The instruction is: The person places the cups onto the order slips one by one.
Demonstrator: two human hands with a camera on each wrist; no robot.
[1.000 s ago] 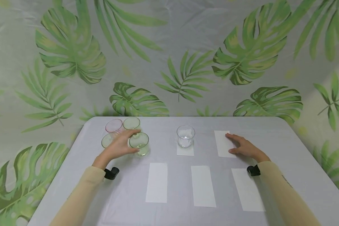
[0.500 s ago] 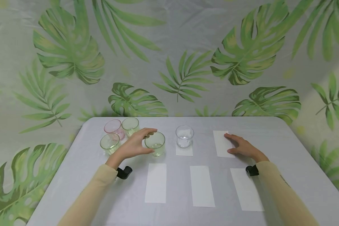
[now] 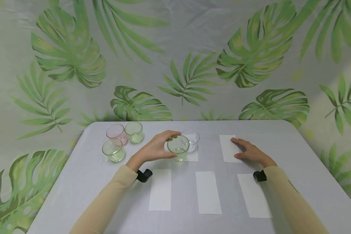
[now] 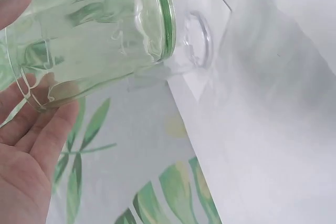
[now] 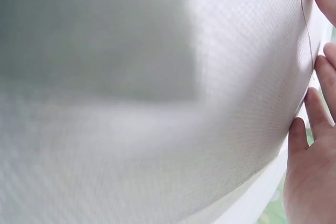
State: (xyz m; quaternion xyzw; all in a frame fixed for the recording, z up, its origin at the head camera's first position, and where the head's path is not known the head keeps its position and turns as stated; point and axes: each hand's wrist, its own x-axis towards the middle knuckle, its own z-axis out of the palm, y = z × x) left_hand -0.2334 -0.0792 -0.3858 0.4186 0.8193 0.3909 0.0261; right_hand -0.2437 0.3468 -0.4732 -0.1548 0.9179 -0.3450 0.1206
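Head view: left hand (image 3: 154, 148) grips green glass (image 3: 179, 150), thumb nearside; right hand (image 3: 251, 152), fingers extended, at white paper (image 3: 227, 149). Left wrist alone shows base (image 4: 168, 19) side-on.

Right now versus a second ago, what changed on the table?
The left hand carried its green glass rightward, away from the other glasses at left, until it partly overlaps the clear glass in the head view. Nothing was visibly newly grasped or released. Unchanged: right hand at the back-right paper, clear glass on its paper, pink glass and two green glasses at left.
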